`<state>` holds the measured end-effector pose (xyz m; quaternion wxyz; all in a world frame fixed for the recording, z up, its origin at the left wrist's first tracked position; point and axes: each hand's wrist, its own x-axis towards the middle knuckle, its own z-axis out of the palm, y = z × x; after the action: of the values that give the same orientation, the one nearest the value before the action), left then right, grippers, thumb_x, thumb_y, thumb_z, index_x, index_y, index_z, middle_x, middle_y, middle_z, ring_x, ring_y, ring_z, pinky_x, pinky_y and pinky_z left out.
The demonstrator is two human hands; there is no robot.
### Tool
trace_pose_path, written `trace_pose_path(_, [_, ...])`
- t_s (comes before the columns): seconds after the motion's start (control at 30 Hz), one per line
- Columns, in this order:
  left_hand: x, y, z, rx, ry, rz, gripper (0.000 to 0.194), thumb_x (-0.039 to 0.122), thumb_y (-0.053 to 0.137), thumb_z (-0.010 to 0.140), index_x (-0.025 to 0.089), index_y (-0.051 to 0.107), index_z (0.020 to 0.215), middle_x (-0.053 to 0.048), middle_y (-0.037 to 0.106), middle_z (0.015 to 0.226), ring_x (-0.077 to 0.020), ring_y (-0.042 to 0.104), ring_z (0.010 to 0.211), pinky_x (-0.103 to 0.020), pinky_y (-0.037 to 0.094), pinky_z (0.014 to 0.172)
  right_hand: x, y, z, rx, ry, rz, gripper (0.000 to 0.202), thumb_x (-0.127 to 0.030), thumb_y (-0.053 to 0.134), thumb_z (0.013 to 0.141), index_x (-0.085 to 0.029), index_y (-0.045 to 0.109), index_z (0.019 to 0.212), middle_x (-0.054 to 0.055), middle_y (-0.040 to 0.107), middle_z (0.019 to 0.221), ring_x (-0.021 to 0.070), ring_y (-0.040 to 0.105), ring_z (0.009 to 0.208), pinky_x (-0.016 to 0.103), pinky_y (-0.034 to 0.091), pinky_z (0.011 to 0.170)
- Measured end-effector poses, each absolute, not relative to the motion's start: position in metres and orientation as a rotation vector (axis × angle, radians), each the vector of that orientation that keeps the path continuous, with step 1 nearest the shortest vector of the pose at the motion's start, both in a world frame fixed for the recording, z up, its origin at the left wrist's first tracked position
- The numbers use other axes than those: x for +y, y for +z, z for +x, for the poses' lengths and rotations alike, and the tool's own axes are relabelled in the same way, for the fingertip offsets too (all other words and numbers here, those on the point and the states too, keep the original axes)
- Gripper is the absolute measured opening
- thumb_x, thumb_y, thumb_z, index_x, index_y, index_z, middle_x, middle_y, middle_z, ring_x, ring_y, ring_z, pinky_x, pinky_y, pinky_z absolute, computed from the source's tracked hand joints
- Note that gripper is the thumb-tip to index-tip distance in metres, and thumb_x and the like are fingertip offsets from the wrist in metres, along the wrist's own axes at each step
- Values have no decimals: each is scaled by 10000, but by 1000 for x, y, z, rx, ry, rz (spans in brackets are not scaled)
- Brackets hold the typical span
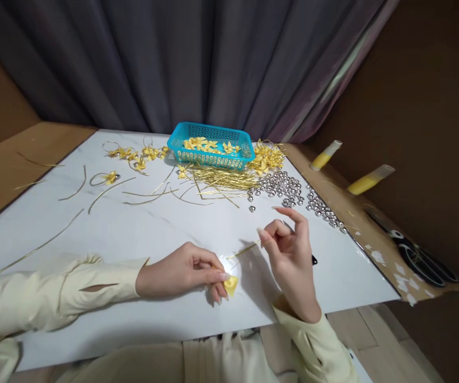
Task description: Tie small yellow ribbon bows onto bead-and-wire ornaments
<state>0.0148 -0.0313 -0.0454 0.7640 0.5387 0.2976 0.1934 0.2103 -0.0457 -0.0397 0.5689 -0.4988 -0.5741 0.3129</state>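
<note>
My left hand [197, 271] pinches a small yellow ribbon flower [230, 285] above the front of the white board. To its right, my right hand [289, 250] is raised, thumb and middle finger pressed together and index finger lifted. From its fingertips a thin gold wire [244, 249] slants down and left, its free end just above the flower. Part of a black object [314, 260] shows behind the right wrist. Silver heart-shaped beads [281, 185] lie beyond my right hand, next to a pile of gold wires [227, 178].
A teal basket [213, 158] of yellow flowers stands at the back of the white board [113, 239]. Finished-looking yellow flowers on wire [112, 177] lie back left. At the right edge are two yellow tubes [325, 155] and black scissors [419, 260].
</note>
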Motion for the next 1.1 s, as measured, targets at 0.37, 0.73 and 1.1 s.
trace_pose_path(0.37, [-32, -40, 15, 541, 362, 1092, 200, 283, 637, 798, 94, 656, 734, -81, 725, 679, -149, 664, 569, -248, 503, 582, -60, -36, 198, -1822, 1438, -981, 570, -595, 332, 875, -184, 486, 512, 9, 544, 546, 120, 525, 563, 250, 435, 607])
trace_pose_path(0.73, [-27, -29, 13, 508, 235, 1072, 166, 205, 581, 801, 106, 701, 744, -75, 724, 634, -138, 638, 544, -225, 352, 501, -75, -36, 176, -1369, 1764, -957, 533, -429, 396, 922, -162, 627, 521, 27, 608, 525, 134, 575, 550, 290, 495, 713])
trace_pose_path(1.1, [-24, -33, 14, 514, 289, 1054, 159, 203, 588, 787, 103, 710, 806, -69, 728, 665, -152, 645, 680, -251, 454, 707, -73, -41, 172, -1303, 1628, -1006, 567, -435, 432, 909, -136, 602, 459, 11, 536, 447, 91, 445, 472, 227, 374, 561])
